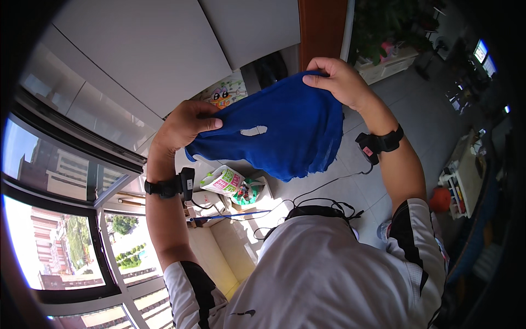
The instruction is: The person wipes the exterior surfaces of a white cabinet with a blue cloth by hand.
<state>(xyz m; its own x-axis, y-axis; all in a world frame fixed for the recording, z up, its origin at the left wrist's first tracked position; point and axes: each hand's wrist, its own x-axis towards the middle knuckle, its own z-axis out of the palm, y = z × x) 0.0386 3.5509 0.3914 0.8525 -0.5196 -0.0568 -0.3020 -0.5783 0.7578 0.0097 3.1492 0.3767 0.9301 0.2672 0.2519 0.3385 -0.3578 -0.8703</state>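
Observation:
A blue cloth [283,127] hangs stretched between my two hands, out in front of my chest. It has an elongated hole near its middle left, and its lower edge is frayed. My left hand [187,123] pinches one upper corner between thumb and fingers. Higher up, my right hand [335,80] grips the opposite upper corner with the thumb on the near side. A black strap with a small device [188,184] is fastened around my left forearm; a similar device [367,149] sits on the right one. Black cables run from both toward my waist.
Below the cloth, a printed plastic bag [224,181] and a green bag [248,192] stand on the tiled floor [370,193]. Pale cabinet doors [139,45] rise ahead. Windows [57,242] line the left side. A white shelf unit [462,177] stands at the right.

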